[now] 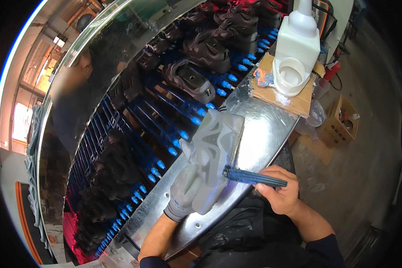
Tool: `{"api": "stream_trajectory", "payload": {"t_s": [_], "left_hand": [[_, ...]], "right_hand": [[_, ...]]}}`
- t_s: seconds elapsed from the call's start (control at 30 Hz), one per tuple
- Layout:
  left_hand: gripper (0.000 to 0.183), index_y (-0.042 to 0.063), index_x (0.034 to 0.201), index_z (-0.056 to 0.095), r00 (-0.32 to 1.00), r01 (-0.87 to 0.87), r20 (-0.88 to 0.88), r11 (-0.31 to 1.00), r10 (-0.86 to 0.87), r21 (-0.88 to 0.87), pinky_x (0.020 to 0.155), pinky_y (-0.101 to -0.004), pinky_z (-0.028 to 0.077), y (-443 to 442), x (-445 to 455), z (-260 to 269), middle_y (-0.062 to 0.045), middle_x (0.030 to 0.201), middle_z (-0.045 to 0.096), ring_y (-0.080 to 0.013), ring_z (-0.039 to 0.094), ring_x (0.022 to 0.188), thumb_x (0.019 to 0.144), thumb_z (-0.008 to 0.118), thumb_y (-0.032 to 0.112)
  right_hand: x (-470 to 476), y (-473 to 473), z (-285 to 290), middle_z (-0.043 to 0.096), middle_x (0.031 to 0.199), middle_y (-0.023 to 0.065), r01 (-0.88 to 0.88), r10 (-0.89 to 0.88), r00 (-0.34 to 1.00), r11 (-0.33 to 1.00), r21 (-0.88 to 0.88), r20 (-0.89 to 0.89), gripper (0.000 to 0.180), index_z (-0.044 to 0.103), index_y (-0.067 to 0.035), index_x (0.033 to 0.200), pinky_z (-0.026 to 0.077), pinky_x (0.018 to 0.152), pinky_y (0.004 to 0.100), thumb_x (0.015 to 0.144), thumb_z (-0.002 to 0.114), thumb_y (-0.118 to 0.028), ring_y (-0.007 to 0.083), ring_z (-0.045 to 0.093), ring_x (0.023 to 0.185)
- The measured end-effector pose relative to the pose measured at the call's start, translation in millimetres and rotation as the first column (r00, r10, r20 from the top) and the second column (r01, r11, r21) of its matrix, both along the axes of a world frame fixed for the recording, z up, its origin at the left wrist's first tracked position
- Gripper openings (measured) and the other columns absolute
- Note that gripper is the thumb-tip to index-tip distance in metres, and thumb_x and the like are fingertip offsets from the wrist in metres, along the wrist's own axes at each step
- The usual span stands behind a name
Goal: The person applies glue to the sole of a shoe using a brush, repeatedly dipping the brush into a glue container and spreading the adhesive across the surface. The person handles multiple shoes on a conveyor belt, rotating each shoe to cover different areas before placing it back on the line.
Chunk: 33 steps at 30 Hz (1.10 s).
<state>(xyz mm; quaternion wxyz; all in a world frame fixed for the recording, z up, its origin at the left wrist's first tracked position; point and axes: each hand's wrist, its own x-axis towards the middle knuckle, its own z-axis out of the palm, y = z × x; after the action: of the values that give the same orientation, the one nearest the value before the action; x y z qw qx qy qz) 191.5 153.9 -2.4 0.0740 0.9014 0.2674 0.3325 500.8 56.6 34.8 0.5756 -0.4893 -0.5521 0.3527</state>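
My left hand (184,192), in a grey knit glove, grips a grey shoe upper on its last (209,154) above a metal ledge (258,130). My bare right hand (281,191) pinches the handle of a dark blue brush (254,177). The brush's bristle end touches the shoe's lower side edge, where a thin bluish-violet line of light or marking runs. Part of the shoe is hidden by my gloved fingers.
A white plastic bottle (298,43) with an attached round cup (290,75) stands on cardboard (268,95). Blue-tipped rack rods (196,120) carry dark shoes (189,80) beyond the ledge. A cardboard box (341,124) stands on the floor at right. A person shows behind or reflected in the glass.
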Motion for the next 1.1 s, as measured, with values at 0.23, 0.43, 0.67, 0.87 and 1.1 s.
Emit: {"api": "stream_trajectory", "payload": {"t_s": [0.23, 0.43, 0.67, 0.87, 1.1], "left_hand": [[0.060, -0.001, 0.124, 0.070, 0.998, 0.037, -0.052, 0.998, -0.039, -0.048, 0.094, -0.0527, 0.063, 1, -7, -3, -0.031, 0.132, 0.068, -0.0536, 0.072, 0.114, 0.072, 0.092, 0.021], [0.057, -0.001, 0.118, 0.071, 0.996, 0.032, -0.079, 0.999, -0.033, -0.015, 0.093, -0.0510, 0.064, 3, -7, -4, -0.031, 0.130, 0.069, -0.0526, 0.073, 0.113, 0.071, 0.092, 0.021], [0.058, -0.002, 0.115, 0.071, 0.998, 0.026, -0.056, 0.999, -0.025, 0.024, 0.095, -0.0516, 0.063, 4, -5, -5, -0.032, 0.131, 0.069, -0.0526, 0.073, 0.113, 0.069, 0.093, 0.024], [0.055, -0.004, 0.111, 0.072, 0.997, 0.029, -0.070, 1.000, -0.028, 0.009, 0.095, -0.0512, 0.063, 6, -5, -4, -0.033, 0.131, 0.069, -0.0526, 0.073, 0.114, 0.068, 0.093, 0.024], [0.050, -0.006, 0.105, 0.071, 1.000, -0.004, -0.007, 0.999, 0.005, 0.049, 0.098, -0.0546, 0.059, 4, 1, -7, -0.032, 0.128, 0.070, -0.0522, 0.071, 0.113, 0.071, 0.092, 0.024]], "right_hand": [[30, 36, 4, 0.077, 0.099, 0.0151, -0.016, 0.015, 0.998, 1.000, 0.021, 0.063, 0.013, 0.076, 0.008, 0.105, 0.057, 0.073, 0.0328, 0.095, 0.077, 0.001, 0.0208, 0.074, 0.084], [25, 30, 20, 0.076, 0.098, 0.0168, -0.167, 0.162, 0.982, 0.985, 0.046, 0.092, 0.015, 0.076, 0.010, 0.107, 0.057, 0.070, 0.0323, 0.093, 0.078, 0.003, 0.0205, 0.074, 0.081], [31, 48, 38, 0.075, 0.096, 0.0136, -0.289, 0.277, 0.952, 0.954, 0.081, 0.127, 0.012, 0.077, 0.006, 0.104, 0.055, 0.067, 0.0309, 0.094, 0.078, 0.002, 0.0186, 0.072, 0.075], [38, 52, 46, 0.075, 0.097, 0.0134, -0.405, 0.399, 0.908, 0.914, 0.016, 0.127, 0.012, 0.078, 0.003, 0.104, 0.055, 0.069, 0.0328, 0.092, 0.080, 0.001, 0.0212, 0.072, 0.076], [16, 20, 37, 0.077, 0.099, 0.0174, -0.391, 0.326, 0.906, 0.890, 0.236, 0.271, 0.029, 0.078, 0.003, 0.110, 0.061, 0.067, 0.0361, 0.082, 0.087, -0.001, 0.0310, 0.076, 0.078]]}}
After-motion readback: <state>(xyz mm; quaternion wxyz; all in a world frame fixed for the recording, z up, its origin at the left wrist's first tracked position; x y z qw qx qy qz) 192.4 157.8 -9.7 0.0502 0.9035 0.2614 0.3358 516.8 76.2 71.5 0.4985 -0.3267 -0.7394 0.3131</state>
